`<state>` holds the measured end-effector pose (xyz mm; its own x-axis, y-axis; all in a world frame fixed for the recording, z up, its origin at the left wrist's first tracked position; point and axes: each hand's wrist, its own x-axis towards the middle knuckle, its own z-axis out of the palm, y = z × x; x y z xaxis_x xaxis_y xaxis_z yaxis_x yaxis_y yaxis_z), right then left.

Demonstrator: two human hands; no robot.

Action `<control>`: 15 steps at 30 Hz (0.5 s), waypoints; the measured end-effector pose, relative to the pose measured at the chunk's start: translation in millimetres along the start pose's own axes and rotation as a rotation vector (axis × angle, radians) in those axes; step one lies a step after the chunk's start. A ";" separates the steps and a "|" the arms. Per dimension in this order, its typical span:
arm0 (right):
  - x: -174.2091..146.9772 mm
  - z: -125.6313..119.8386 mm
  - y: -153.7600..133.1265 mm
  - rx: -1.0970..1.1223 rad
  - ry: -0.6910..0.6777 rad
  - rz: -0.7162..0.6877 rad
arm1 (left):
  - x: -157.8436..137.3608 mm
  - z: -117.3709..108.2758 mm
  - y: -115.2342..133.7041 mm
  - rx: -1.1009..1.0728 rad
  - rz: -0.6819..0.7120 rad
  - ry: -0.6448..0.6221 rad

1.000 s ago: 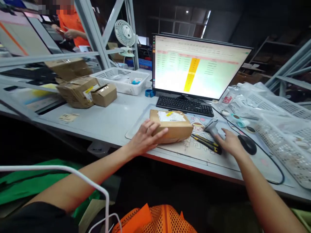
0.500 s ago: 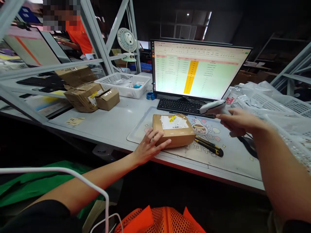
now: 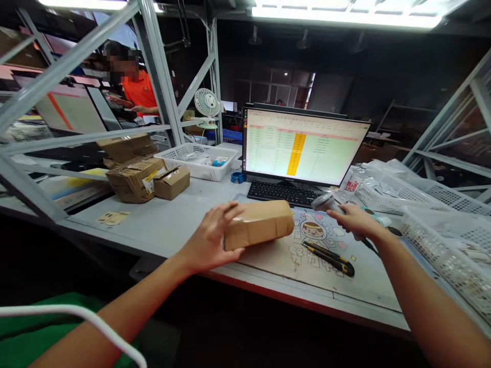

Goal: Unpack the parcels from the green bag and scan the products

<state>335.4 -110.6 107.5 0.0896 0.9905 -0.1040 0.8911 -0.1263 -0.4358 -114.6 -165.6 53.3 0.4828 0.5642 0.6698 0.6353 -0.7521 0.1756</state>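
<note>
My left hand grips the left end of a brown cardboard box, thumb low on the front and fingers over the far side. The box is tilted, and no label shows on its visible faces. My right hand is closed around the handle of a white and grey barcode scanner, its head pointing left near the keyboard. Between the hands, a black and yellow utility knife lies on the printed desk mat.
A monitor showing a spreadsheet stands behind the keyboard. White baskets with plastic bags line the right side. Cardboard boxes, another white basket and blue tape are at left. A person in orange works beyond the metal frame.
My left hand has shifted its grip and tilted the box, moving it left; its labelled top no longer shows. The scanner remains in my right hand. The view has tipped upward.
</note>
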 end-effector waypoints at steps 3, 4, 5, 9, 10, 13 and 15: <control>0.7 35.5 48.7 -0.127 0.163 0.056 | 13.8 -12.4 -24.7 -0.172 -0.229 0.056; -0.9 48.8 61.9 -0.169 0.208 0.064 | 14.8 -8.7 -34.4 -0.242 -0.295 0.085; -3.0 61.7 73.3 -0.207 0.244 0.081 | 13.7 -1.9 -43.7 -0.324 -0.346 0.127; -8.6 96.3 100.6 -0.324 0.275 0.187 | -9.7 37.0 -67.4 -0.616 -0.493 0.271; -8.2 97.9 103.4 -0.340 0.268 0.201 | -18.2 45.8 -69.5 -0.659 -0.547 0.262; -1.4 83.5 102.4 -0.361 0.212 0.246 | -41.5 64.8 -71.2 -0.763 -0.705 0.179; 8.6 63.6 92.9 -0.371 0.232 0.285 | -51.8 71.5 -72.6 -0.818 -0.753 0.127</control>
<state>390.7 -117.2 9.3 0.4099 0.9109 0.0465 0.9111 -0.4065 -0.0690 -142.6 -115.8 -45.7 0.0477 0.9661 0.2535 0.1295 -0.2577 0.9575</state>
